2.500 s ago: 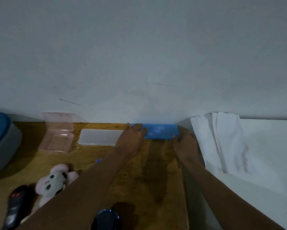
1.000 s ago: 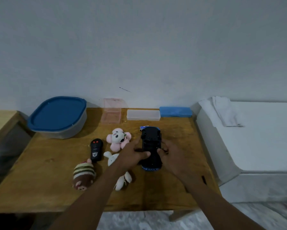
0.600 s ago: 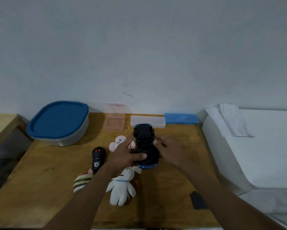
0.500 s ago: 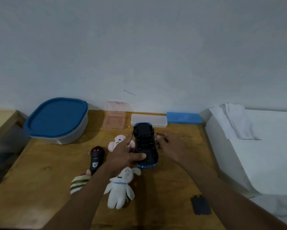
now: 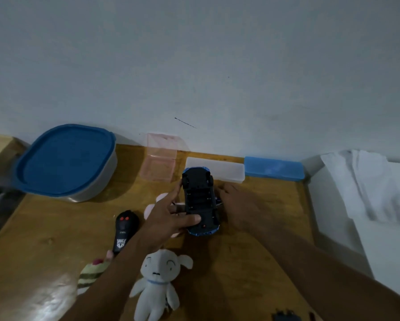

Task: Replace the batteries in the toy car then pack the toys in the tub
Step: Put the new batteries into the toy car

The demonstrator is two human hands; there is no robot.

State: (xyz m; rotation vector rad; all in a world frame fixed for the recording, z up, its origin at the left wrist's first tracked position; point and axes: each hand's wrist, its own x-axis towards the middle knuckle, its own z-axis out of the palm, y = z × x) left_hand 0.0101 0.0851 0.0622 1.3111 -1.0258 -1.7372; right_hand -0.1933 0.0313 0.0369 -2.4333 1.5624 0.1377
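one toy car [image 5: 200, 200], one remote [image 5: 124, 229], three soft toys, one lidded tub [image 5: 64, 161] at left, three small boxes along the wall, two hands on the wooden table [image 5: 263, 228].

Blue toy car [image 5: 200, 200] (black underside), striped plush [image 5: 90, 273]

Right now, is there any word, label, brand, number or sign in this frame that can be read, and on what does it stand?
No text here can be read.
Black remote control: a pale emblem and a small line of print above it, both too blurred to read.
Toy car, underside up: no legible marking.
Blue-lidded tub and the cases: none visible.
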